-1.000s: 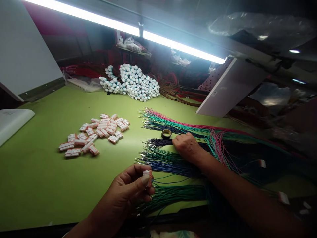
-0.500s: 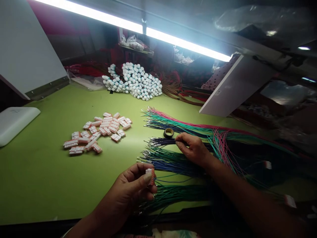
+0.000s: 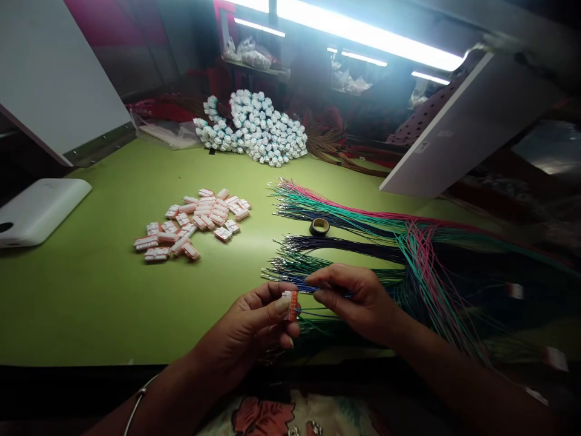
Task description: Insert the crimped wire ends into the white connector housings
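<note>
My left hand (image 3: 256, 321) is closed on a small white-and-orange connector housing (image 3: 290, 304), pinched between thumb and fingers. A few blue and green wires run out of its orange side to the right. My right hand (image 3: 358, 297) is just right of the housing, thumb and forefinger pinched on what looks like a thin wire, hard to tell from the blue wires (image 3: 297, 283) behind it. Beyond that hand lie a green wire bundle (image 3: 308, 261) and a dark purple bundle (image 3: 345, 244), their metal terminals pointing left.
Loose connector housings (image 3: 211, 209) lie on the green tabletop (image 3: 91, 290). A black tape roll (image 3: 319, 227) sits beside pink and teal wires (image 3: 354, 212). White connectors (image 3: 267, 130) are piled at the back. A white device (image 3: 45, 209) is at left, an upright panel (image 3: 436, 133) at right.
My right hand has left the dark purple bundle and come nearer the connector housing in my left hand. The camera view has shifted, so the table appears higher up.
</note>
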`<state>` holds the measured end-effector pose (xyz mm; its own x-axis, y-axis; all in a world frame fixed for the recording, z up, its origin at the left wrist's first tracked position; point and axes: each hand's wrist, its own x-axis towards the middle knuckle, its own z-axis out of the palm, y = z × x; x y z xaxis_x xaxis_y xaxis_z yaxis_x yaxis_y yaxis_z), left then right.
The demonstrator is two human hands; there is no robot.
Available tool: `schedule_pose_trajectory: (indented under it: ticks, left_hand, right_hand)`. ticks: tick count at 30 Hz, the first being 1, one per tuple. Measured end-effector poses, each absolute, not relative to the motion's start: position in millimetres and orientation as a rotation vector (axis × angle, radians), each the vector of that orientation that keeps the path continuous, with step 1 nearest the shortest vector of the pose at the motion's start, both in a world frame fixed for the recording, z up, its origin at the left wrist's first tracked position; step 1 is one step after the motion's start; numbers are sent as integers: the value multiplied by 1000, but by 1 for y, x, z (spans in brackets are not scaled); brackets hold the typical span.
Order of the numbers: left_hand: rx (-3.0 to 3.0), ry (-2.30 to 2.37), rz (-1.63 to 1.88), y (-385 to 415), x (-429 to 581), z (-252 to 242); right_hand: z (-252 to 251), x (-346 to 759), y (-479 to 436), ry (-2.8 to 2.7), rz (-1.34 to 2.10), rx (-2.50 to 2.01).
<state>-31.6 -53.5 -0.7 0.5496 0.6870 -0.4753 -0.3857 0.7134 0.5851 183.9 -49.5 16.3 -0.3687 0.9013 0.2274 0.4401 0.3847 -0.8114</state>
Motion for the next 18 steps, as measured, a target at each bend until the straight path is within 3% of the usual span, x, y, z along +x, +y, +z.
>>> schedule_pose_trajectory:
  ticks: [18]
  left_hand:
    - [443, 799, 630, -54, -29, -2]
  right_hand:
    - [18, 174, -58, -1957, 842, -1116]
